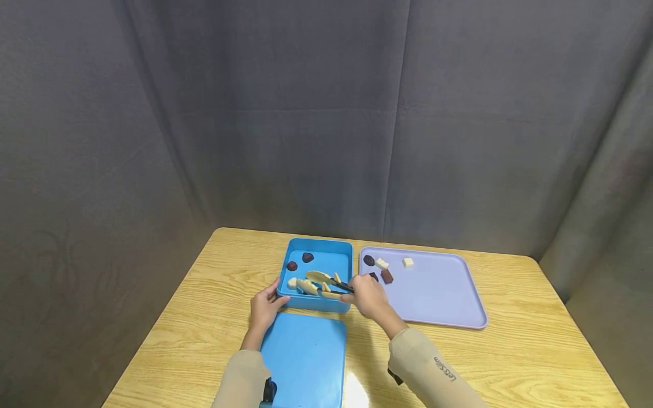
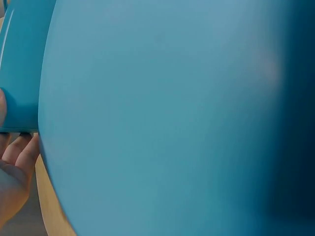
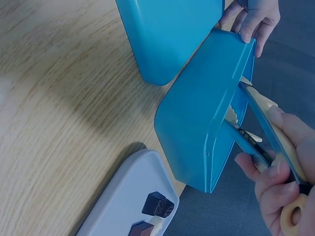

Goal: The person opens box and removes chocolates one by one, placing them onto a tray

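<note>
Blue box (image 1: 316,304) gripped by left hand (image 1: 263,309), tongs (image 1: 318,276) in right hand (image 1: 368,294) dip inside, apparently mid-placement, gentle release called for next.

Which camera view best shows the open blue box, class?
The head view: it looks down into the blue box, showing dark pieces inside. The right wrist view shows mostly its outer walls; the left wrist view only part of a wall, at the picture's left edge.
</note>
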`<state>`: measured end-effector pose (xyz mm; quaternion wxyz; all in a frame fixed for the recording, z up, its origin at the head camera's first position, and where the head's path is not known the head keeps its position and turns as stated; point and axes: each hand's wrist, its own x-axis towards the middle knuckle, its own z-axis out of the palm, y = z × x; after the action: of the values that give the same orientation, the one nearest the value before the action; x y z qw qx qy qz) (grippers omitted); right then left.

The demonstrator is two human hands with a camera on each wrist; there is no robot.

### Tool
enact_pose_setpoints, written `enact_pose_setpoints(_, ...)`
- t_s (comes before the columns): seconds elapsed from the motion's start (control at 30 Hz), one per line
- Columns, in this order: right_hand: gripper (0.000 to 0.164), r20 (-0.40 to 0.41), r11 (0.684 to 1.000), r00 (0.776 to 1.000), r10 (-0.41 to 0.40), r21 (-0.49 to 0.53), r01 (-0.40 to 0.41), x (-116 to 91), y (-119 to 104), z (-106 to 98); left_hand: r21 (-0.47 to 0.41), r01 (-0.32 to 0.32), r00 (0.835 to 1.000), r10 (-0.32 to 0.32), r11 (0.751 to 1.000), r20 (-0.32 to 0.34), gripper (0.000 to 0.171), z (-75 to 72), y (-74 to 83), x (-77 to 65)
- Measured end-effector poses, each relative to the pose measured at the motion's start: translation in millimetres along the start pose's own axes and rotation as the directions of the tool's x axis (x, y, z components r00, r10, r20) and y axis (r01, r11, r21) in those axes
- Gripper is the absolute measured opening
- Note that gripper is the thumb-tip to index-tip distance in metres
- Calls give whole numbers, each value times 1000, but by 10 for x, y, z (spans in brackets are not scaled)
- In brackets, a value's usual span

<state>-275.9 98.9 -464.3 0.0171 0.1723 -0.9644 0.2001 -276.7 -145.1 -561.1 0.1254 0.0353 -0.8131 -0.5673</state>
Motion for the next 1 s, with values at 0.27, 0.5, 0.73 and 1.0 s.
enact_pose_setpoints(0.27,28,-4,1000,1000,-6,17,6,0,3,9,-11,-4,1000,4,1000,10,52,-10,9,1)
enact_pose_setpoints(0.5,27,0,1000,1000,3,12,-3,-8,25,9,-19,-3,1000,3,1000,13,52,-6,6,2)
enact_pose_setpoints(0.73,28,-11,1000,1000,20,7,-20,-14,48,7,-12,-7,1000,8,1000,15,52,-1,0,4)
enact_pose_setpoints(1.0,31,-50,1000,999,10,4,-10,-16,100,12,-3,9,1000,-9,1000,9,52,-3,13,-1)
